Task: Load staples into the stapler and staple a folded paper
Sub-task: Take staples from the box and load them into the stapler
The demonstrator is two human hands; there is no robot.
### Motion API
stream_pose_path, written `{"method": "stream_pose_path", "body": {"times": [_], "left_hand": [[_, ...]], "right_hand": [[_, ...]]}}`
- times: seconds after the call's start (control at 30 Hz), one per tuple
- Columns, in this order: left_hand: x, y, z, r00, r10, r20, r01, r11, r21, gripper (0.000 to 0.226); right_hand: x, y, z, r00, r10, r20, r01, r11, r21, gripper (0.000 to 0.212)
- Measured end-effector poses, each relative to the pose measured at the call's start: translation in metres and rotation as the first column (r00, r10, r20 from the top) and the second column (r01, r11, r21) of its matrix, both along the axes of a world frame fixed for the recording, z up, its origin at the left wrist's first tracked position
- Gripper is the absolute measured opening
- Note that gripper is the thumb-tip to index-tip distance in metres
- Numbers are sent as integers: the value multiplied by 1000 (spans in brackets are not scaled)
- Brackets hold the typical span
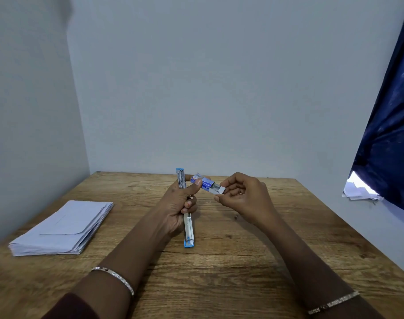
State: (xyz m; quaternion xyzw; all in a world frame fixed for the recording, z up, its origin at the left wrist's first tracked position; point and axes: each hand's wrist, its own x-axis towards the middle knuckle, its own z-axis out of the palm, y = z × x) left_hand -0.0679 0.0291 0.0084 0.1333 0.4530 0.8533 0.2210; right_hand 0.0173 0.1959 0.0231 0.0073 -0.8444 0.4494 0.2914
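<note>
My left hand (177, 209) grips a blue and silver stapler (188, 229) swung fully open into one long line, its far arm sticking up past my fingers. The same hand's thumb and forefinger pinch a small blue staple box (204, 182) just right of the stapler's far end. The box's inner tray is slid partly out to the right, with a white flap showing. My right hand (241, 199) is at that open end, fingertips curled at the flap. A stack of folded white papers (63, 227) lies on the table at the left.
The wooden table (242, 261) stands in a corner, with pale walls behind and to the left. A dark blue curtain (389, 134) hangs at the right, with some white papers (359, 191) below it. A tiny dark speck (235, 217) lies on the table under my right hand.
</note>
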Motion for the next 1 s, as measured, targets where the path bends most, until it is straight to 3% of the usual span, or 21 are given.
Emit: {"method": "stream_pose_path", "body": {"times": [0.2,0.33,0.47,0.7,1.0], "left_hand": [[0,-4,1,1000,0,3,0,1000,-6,18],[1,-4,1,1000,-1,-23,0,999,-46,19],[4,-1,0,999,-5,-51,1,996,-85,16],[4,3,-5,993,-30,-113,7,981,-192,22],[2,6,-8,996,-10,-85,-8,978,-209,19]], "right_hand": [[0,1,0,998,35,61,-33,999,-33,37],[-2,4,-1,998,16,55,-7,989,-150,14],[0,8,1,993,13,116,8,983,-181,8],[2,6,3,983,-94,154,90,995,35,1],[0,-1,1,983,-168,76,144,956,257,9]]}}
